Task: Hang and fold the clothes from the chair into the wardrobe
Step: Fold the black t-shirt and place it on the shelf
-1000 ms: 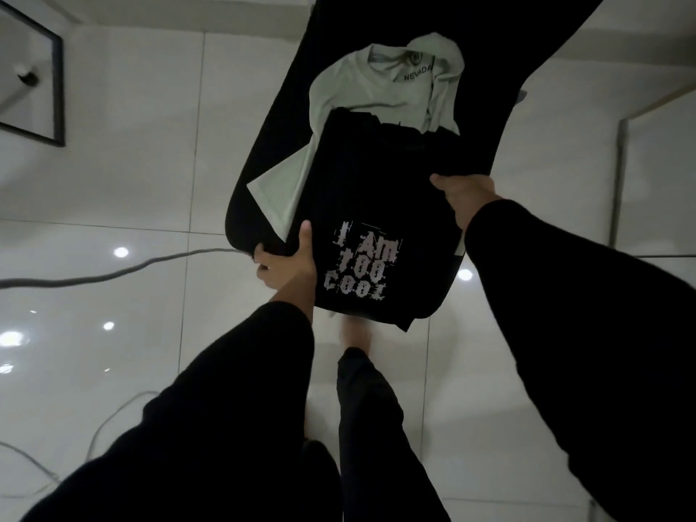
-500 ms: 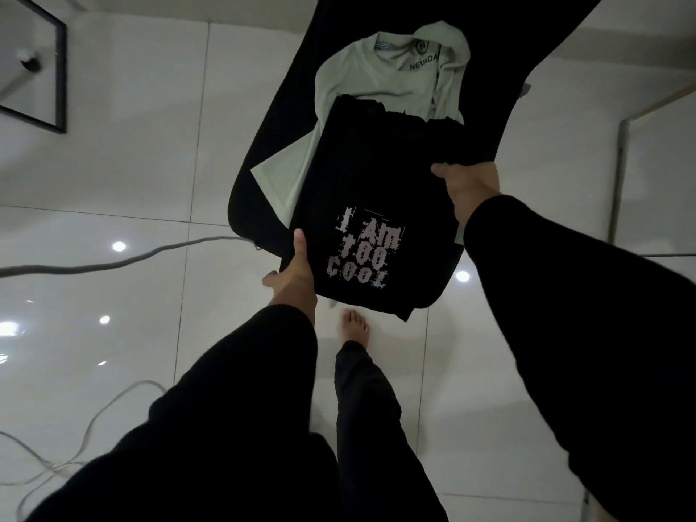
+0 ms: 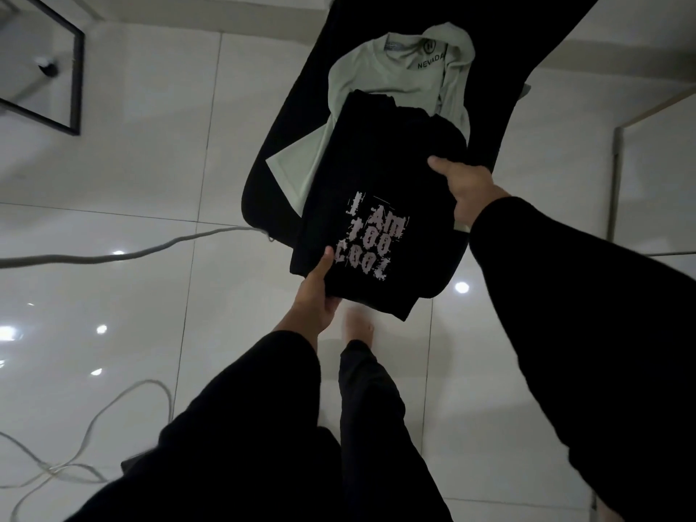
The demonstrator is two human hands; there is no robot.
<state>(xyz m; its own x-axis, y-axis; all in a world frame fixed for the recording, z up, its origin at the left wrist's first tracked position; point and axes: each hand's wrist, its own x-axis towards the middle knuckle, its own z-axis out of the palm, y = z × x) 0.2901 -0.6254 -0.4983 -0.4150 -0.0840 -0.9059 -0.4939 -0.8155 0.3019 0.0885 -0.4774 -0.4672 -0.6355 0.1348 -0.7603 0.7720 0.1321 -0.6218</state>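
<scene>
Black cotton, folded into a compact rectangle with the pale print "I AM TOO COOL" facing up: the black T-shirt [image 3: 373,205] sits in the centre of the frame, above the dark chair [image 3: 278,152]; the left hand [image 3: 314,295] pinches its lower left corner, thumb on top and fingers underneath; the right hand [image 3: 465,186] holds its right edge, thumb over the cloth, though the fingers beneath are hidden, so how firm that hold is I cannot quite tell. Compared with 1 second ago the left hand has slid from the side edge down to the bottom corner, and the bundle appears lifted and drawn towards the person; it probably no longer rests fully on the pale green shirt [image 3: 380,77], which lies unfolded on the chair at upper centre. Judged from this, 1 garment is folded and ready to carry to the wardrobe, which is out of view; the green one is not yet dealt with.
</scene>
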